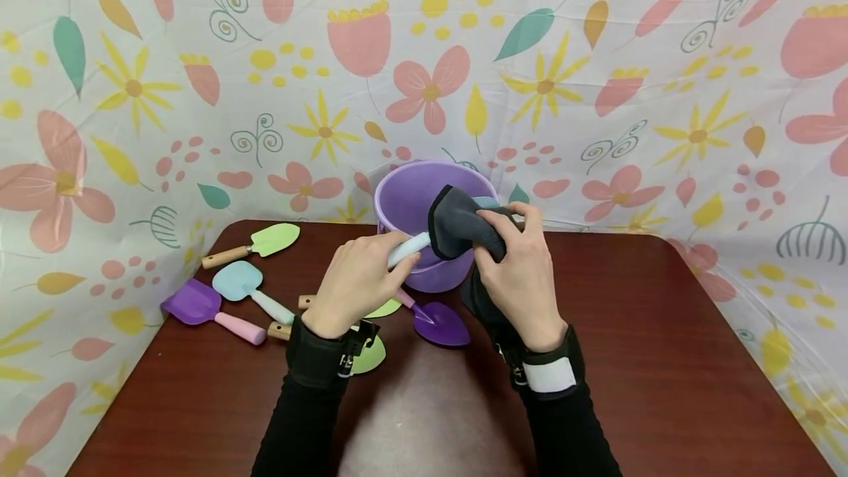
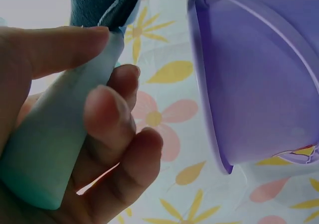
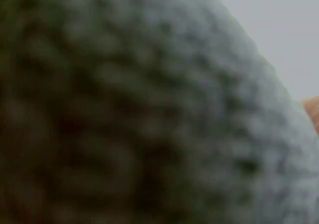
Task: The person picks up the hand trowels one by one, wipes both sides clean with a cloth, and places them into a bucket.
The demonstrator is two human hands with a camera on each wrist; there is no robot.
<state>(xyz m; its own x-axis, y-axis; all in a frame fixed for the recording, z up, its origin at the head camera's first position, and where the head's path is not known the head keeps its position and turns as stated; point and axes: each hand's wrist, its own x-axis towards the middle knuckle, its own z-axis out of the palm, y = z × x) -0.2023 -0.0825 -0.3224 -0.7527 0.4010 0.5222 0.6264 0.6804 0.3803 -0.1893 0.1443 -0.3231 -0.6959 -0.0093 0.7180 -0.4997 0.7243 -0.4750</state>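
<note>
Left hand: the left hand (image 1: 354, 282) has its fingers (image 2: 119, 134) and thumb curled round the pale blue handle (image 2: 65, 129) of a toy garden tool, held up over the tabletop (image 1: 662, 359) just in front of the purple bucket (image 1: 411, 201).
Right hand: the right hand (image 1: 520, 271) pinches a dark grey cloth (image 1: 457, 223) bunched over the tool's working end; a tail of cloth hangs below the palm.
Where the tool sits: between both hands, above the tabletop, its covered end level with the bucket's rim.
Doing it well: as I judge it, the left grip should stay firm and low on the handle so the tool cannot twist, while the cloth wraps the head all round and slides along it rather than dabbing one face.
Risk: the hanging tail could brush the purple trowel (image 1: 437, 321) lying below.
Nearby: a green trowel (image 1: 261, 241), a pale blue spade (image 1: 248, 287) and a purple scoop with a pink handle (image 1: 205, 308) lie to the left.
Hidden: the held tool's head is fully covered, so its shape cannot be told.
Hard to read: the right wrist view is filled with blurred cloth (image 3: 149, 114); green pieces lie partly under the left wrist.
</note>
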